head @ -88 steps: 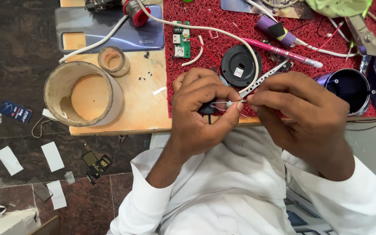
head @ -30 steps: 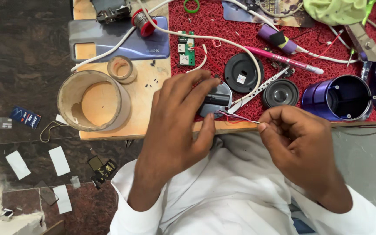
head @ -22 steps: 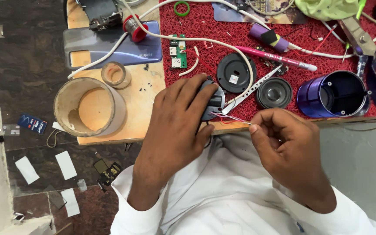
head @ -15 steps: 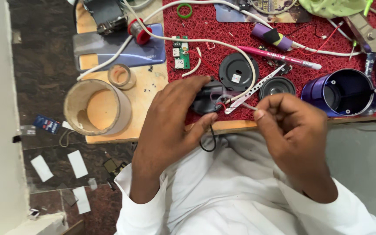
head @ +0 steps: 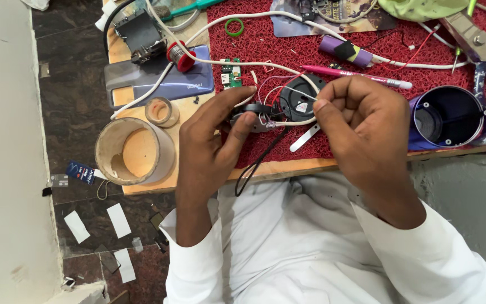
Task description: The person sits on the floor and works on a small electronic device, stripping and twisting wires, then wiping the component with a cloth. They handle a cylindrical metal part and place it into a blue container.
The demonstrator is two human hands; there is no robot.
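My left hand (head: 215, 135) pinches a small dark electronic part (head: 257, 112) with thin red and white wires and a hanging black cord (head: 257, 163), just above the table's front edge. My right hand (head: 361, 121) is beside it, fingertips closed on a thin wire (head: 299, 90) that leads to the part. Under both hands lie a round black speaker disc (head: 298, 101) and metal tweezers (head: 305, 137) on the red mat (head: 243, 50).
A blue cylindrical housing (head: 451, 115) lies at the right. At the left stand a large tape roll (head: 133, 152), a small tape roll (head: 161, 111), a phone (head: 158, 84), a solder spool (head: 178, 56) and a green circuit board (head: 232, 76). A pink pen (head: 355, 75) and cables cross the mat.
My right hand has risen from the table edge to the part and taken hold of a thin wire. My left hand has lifted the part slightly; the view has shifted.
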